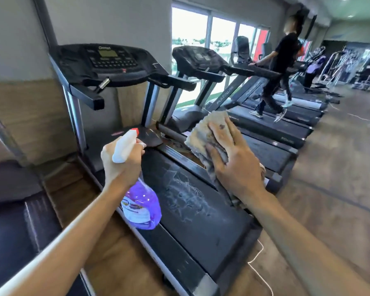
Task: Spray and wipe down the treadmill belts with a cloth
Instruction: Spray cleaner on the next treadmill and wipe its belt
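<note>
Left hand grips the neck of a clear plastic spray bottle of purple liquid, white nozzle aimed forward over the black treadmill belt, likely to wet it further. Right hand, beside it, clutches a bunched beige cloth above the foamy patch, seemingly poised for wiping.

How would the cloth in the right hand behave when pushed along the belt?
The cloth looks floppy: it bunches and hangs in folds from the right hand. Probably light, and likely to crumple unless pressed flat.
</note>
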`<state>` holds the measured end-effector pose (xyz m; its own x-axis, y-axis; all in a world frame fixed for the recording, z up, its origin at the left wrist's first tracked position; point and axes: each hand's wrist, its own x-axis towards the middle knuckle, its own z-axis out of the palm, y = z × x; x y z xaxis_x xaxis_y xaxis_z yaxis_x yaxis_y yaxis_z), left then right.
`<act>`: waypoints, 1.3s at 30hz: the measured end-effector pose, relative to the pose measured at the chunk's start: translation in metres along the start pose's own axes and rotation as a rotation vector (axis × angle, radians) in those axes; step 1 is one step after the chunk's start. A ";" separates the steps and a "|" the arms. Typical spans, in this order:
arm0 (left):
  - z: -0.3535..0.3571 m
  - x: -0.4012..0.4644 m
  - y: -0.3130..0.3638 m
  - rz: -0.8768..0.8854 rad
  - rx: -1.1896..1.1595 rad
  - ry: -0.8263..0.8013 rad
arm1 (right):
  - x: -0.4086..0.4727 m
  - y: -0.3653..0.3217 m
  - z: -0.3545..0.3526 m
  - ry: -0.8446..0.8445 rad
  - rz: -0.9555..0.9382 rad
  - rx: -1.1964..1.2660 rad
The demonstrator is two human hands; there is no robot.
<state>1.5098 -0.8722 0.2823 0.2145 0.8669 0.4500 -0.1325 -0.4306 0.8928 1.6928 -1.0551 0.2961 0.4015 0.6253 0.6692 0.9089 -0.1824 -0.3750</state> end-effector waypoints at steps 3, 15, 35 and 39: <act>0.023 0.043 -0.035 0.022 0.079 0.055 | 0.050 0.037 0.035 -0.044 -0.017 0.026; 0.084 0.178 -0.183 -0.177 0.168 0.192 | 0.201 0.134 0.202 -0.160 -0.057 0.078; 0.129 0.345 -0.695 -0.559 0.099 0.176 | 0.208 0.296 0.715 -0.386 0.308 0.064; 0.123 0.333 -0.766 -0.670 0.127 0.234 | 0.172 0.314 0.759 -0.432 0.444 0.059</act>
<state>1.8018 -0.2846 -0.2491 -0.0047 0.9800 -0.1988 0.0714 0.1987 0.9775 1.9617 -0.4289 -0.1932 0.6469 0.7523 0.1252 0.6526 -0.4612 -0.6012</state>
